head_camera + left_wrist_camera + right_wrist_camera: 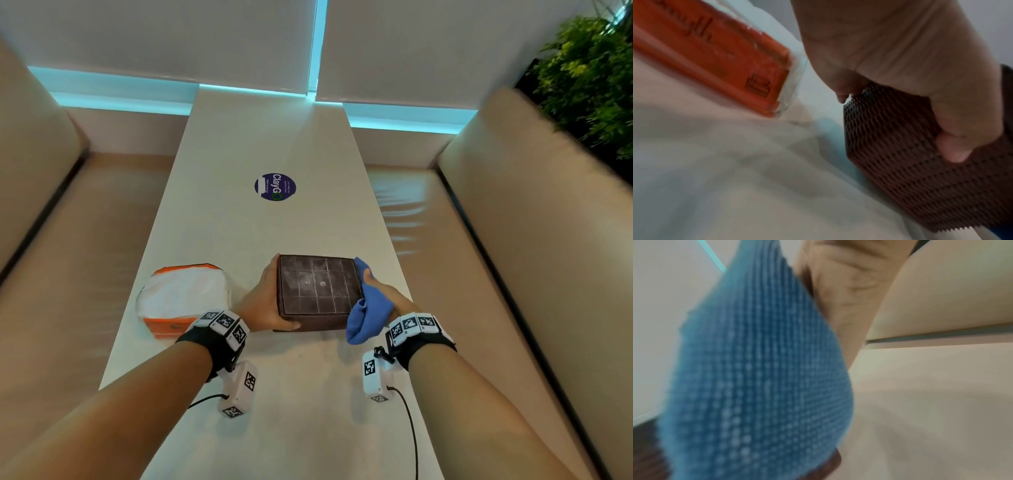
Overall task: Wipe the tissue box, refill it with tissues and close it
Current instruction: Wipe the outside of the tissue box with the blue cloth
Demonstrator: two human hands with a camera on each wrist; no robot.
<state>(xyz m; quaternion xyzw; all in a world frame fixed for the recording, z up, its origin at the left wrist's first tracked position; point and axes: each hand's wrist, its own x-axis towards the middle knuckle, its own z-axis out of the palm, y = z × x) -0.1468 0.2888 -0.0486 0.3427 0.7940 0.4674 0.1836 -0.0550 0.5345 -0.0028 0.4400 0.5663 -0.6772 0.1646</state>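
A dark brown square tissue box (320,291) with a grid-patterned face up sits near the front of the white table (260,226). My left hand (265,301) grips its left side, thumb on the near wall; the left wrist view shows the woven brown wall (920,170) under my fingers (953,149). My right hand (380,291) holds a blue cloth (368,308) against the box's right side. The cloth (756,369) fills the right wrist view and hides the fingers. An orange and white tissue pack (183,298) lies left of the box.
A round purple sticker (275,187) is on the table farther back. Beige benches (85,257) run along both sides of the table. A green plant (592,78) stands at the far right. The orange pack (715,56) lies close to my left hand.
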